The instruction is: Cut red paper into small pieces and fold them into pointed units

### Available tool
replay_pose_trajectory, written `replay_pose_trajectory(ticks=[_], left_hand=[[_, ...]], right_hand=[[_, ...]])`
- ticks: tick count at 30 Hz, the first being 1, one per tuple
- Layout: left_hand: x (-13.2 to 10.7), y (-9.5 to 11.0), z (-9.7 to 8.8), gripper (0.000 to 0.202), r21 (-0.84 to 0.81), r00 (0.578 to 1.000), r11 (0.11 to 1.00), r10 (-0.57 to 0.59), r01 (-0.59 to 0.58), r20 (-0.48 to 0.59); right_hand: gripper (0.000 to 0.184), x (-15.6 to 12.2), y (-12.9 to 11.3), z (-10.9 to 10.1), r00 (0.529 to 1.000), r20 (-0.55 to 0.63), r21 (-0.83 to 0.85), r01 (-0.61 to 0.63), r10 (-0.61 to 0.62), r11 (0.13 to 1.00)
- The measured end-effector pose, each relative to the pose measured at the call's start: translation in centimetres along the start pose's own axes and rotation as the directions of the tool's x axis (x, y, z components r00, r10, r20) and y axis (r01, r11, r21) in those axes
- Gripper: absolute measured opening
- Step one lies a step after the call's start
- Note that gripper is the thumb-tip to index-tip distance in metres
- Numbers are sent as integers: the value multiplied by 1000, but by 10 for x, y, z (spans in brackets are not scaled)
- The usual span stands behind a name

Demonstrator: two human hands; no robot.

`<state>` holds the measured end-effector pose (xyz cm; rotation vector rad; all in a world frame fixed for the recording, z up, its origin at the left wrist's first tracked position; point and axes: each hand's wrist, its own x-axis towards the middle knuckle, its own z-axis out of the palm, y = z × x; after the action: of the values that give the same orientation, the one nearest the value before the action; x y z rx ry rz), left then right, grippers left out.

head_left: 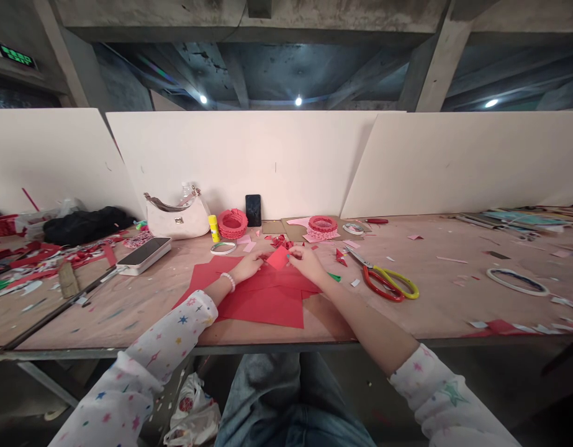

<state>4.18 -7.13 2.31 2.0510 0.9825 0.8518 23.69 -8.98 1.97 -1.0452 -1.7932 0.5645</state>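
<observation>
A small red paper square (277,258), turned corner-up, is held between my two hands above the table. Its left side is pinched by the fingers of my left hand (249,266), which wears a beaded bracelet (229,281). At the upper right edge, my right hand (305,261) grips the same paper between thumb and fingers. Larger red paper sheets (267,307) lie spread beneath the hands. Just beyond the paper is a pile of small folded red paper pieces (280,241), partly hidden by it.
Red- and yellow-handled scissors (389,282) lie to the right. Behind stand a glue stick (214,228), coiled red paper rings (233,223), a dark phone (253,211) and a pale handbag (178,217). Tape rolls and paper scraps are scattered about. White boards (249,155) close off the back.
</observation>
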Motion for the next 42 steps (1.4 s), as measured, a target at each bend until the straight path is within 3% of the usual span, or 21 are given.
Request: replay_pose_trajectory(ticks=[5,10,13,17,23,29,35,42], left_hand=[[-6,11,2,32,-112,998,994,20,-13,53],[-4,12,6,26,-111,997,993,41,-34,59],[-1,11,5,26,-165,1000,986,4,-2,8],[-1,12,4,23,-305,998,951,-54,58,23],[-3,14,6,22,-442,991,887,-118,134,64],[-4,14,7,23,-419,988,896,-121,148,92],[-5,17,7,24,-351,993,930,-79,107,91],[-8,19,7,24,-299,992,952,-30,65,119]], right_hand=[[8,-2,-12,-3,988,25,158,-154,152,975],[10,-3,-17,-5,991,95,160,-114,99,981],[29,-5,-19,-7,991,134,215,-58,30,975],[64,-8,-22,-8,975,214,302,-17,-51,953],[65,-8,-20,-8,973,229,388,-53,-40,920],[61,-6,-17,-8,975,218,351,-108,31,930],[69,-10,-26,-10,975,207,301,13,-79,954],[65,-10,-25,-9,972,218,226,31,-82,974]])
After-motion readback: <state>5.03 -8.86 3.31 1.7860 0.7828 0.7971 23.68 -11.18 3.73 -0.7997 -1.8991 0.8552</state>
